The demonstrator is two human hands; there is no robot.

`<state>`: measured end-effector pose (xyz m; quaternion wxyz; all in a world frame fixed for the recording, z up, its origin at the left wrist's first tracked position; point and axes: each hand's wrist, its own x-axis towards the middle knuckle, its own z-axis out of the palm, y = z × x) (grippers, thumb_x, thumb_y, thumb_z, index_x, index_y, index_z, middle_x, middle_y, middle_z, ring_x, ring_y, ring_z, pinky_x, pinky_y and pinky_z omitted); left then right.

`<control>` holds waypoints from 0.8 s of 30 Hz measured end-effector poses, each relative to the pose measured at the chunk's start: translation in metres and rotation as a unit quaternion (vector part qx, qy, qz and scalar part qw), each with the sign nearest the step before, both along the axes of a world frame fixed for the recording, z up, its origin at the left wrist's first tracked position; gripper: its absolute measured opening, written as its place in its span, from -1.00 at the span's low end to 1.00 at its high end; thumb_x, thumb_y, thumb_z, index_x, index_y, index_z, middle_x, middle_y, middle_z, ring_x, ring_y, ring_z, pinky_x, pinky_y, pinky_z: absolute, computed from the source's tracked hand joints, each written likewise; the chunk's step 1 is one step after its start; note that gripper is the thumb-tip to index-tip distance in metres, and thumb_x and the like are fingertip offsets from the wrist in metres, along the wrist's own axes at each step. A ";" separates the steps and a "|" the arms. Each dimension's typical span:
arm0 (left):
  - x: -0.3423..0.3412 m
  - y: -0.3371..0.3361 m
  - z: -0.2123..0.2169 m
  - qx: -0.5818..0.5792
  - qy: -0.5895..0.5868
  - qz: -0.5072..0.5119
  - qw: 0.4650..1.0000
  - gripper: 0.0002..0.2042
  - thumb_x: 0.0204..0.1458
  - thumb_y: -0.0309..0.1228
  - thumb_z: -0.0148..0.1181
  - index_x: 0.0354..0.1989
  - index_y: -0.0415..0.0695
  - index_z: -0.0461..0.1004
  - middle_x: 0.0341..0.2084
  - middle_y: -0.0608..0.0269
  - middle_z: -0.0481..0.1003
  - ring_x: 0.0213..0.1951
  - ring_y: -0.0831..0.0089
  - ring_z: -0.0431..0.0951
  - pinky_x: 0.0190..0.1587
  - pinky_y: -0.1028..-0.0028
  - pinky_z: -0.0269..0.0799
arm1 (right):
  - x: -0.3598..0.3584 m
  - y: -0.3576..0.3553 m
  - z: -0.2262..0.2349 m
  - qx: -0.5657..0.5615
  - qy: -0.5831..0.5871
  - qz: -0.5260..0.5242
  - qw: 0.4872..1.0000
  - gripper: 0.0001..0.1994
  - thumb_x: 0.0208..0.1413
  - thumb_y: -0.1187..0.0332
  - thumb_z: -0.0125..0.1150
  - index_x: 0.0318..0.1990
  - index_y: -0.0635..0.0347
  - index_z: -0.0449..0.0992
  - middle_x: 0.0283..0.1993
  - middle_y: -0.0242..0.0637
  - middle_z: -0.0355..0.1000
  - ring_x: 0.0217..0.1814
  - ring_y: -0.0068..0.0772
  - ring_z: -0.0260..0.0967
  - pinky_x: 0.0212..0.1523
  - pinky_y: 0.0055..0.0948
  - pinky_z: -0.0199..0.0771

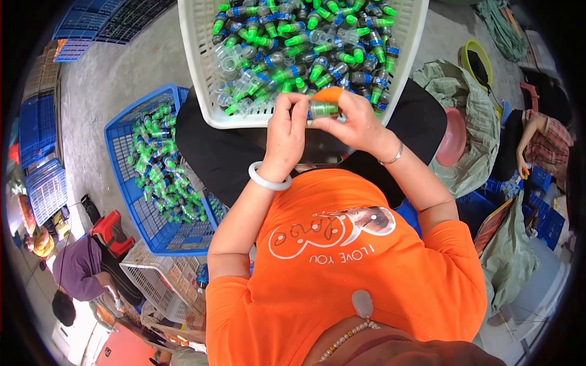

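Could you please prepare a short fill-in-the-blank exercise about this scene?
The right hand holds a small item with clear and ____ parts.
The bangle behind the left hand is ____.
Bottles lie in the white basket ahead and the ____ basket at left.
The person's shirt is ____.

Missing words: green; white; blue; orange.

A front crate stands directly before the wearer, between the knees, with bottles inside. Over its near edge, the left hand and right hand have one bottle between them. To the left, a side crate contains more bottles; a third crate is just behind it. A basin and sack lie together at right.
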<state>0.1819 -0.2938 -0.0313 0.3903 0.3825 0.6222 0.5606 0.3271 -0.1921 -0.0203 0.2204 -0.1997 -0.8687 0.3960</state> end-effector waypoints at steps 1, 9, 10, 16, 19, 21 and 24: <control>0.004 -0.004 -0.001 0.004 -0.001 -0.002 1.000 -0.80 0.26 -0.30 -0.04 -0.17 -0.19 0.36 -0.47 0.27 0.40 -0.46 0.60 0.36 -0.40 0.54 0.33 | 0.001 0.001 0.001 0.004 -0.001 -0.002 1.000 -0.64 0.04 0.33 0.30 -0.04 0.28 0.40 -0.23 -0.20 0.41 -0.34 -0.45 0.39 -0.31 -0.49 0.38; 0.000 -0.017 -0.002 -0.040 -0.082 0.058 0.994 -0.82 0.24 -0.36 -0.02 -0.13 -0.22 0.35 -0.43 0.26 0.41 -0.44 0.56 0.39 -0.35 0.52 0.36 | -0.018 -0.010 0.006 -0.020 0.100 -0.012 0.995 -0.66 -0.07 0.31 0.38 -0.19 0.28 0.45 -0.40 -0.21 0.43 -0.43 -0.26 0.42 -0.42 -0.40 0.39; -0.002 -0.020 0.000 -0.043 -0.085 0.049 0.994 -0.82 0.24 -0.36 -0.01 -0.13 -0.22 0.35 -0.43 0.25 0.41 -0.44 0.55 0.39 -0.36 0.51 0.37 | -0.018 -0.010 0.006 0.043 0.106 -0.013 0.993 -0.68 -0.08 0.30 0.38 -0.22 0.28 0.46 -0.44 -0.21 0.42 -0.47 -0.26 0.41 -0.45 -0.40 0.37; -0.006 -0.022 0.001 0.035 0.069 0.018 0.997 -0.82 0.21 -0.38 0.03 -0.12 -0.22 0.36 -0.42 0.22 0.41 -0.45 0.51 0.40 -0.38 0.50 0.37 | -0.015 -0.010 0.002 0.071 0.044 0.016 0.996 -0.71 0.04 0.18 0.29 -0.35 0.26 0.47 -0.61 -0.29 0.34 -0.65 -0.37 0.30 -0.60 -0.44 0.26; -0.002 -0.030 0.007 0.041 0.094 0.026 0.994 -0.82 0.20 -0.38 0.04 -0.13 -0.23 0.37 -0.41 0.20 0.42 -0.45 0.47 0.42 -0.38 0.48 0.38 | -0.015 -0.020 -0.004 -0.321 -0.022 -0.010 0.947 -0.67 0.13 0.10 0.19 -0.37 0.24 0.46 -0.62 -0.35 0.32 -0.68 -0.49 0.25 -0.64 -0.50 0.20; -0.001 -0.036 0.005 0.042 0.108 0.031 0.993 -0.82 0.20 -0.39 0.05 -0.13 -0.23 0.37 -0.40 0.19 0.43 -0.45 0.45 0.43 -0.38 0.47 0.38 | -0.016 -0.022 -0.007 -0.502 -0.057 -0.020 0.863 -0.65 0.17 0.07 0.14 -0.38 0.23 0.46 -0.63 -0.38 0.31 -0.70 -0.55 0.22 -0.66 -0.53 0.17; -0.007 -0.046 -0.002 0.002 0.147 0.037 0.988 -0.81 0.17 -0.40 0.09 -0.12 -0.23 0.38 -0.37 0.16 0.45 -0.44 0.34 0.47 -0.35 0.44 0.42 | -0.026 -0.017 -0.006 -0.666 -0.076 0.028 0.742 -0.57 0.24 -0.01 0.01 -0.39 0.23 0.44 -0.64 -0.45 0.29 -0.71 -0.70 0.16 -0.69 -0.63 0.11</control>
